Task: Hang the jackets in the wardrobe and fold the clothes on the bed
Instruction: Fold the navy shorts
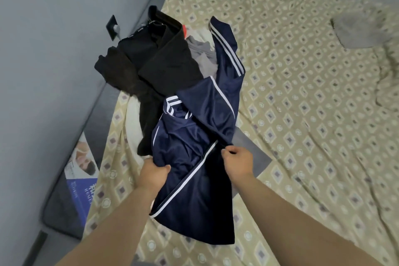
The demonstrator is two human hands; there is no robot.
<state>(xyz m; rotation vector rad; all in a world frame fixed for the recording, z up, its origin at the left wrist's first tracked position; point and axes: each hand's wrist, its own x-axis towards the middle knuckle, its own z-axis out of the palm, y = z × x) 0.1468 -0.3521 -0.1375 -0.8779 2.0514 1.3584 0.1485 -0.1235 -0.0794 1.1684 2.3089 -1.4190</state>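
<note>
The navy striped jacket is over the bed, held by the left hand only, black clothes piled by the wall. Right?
Not only the left: the head view shows the left hand gripping the navy striped jacket and the right hand pinching its edge. It is over the bed, black clothes piled by the wall.

Clothes pile (151, 67) on bed (302, 93) — left side

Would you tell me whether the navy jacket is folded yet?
Not folded: the navy jacket lies rumpled, gripped by left hand and right hand.
</note>
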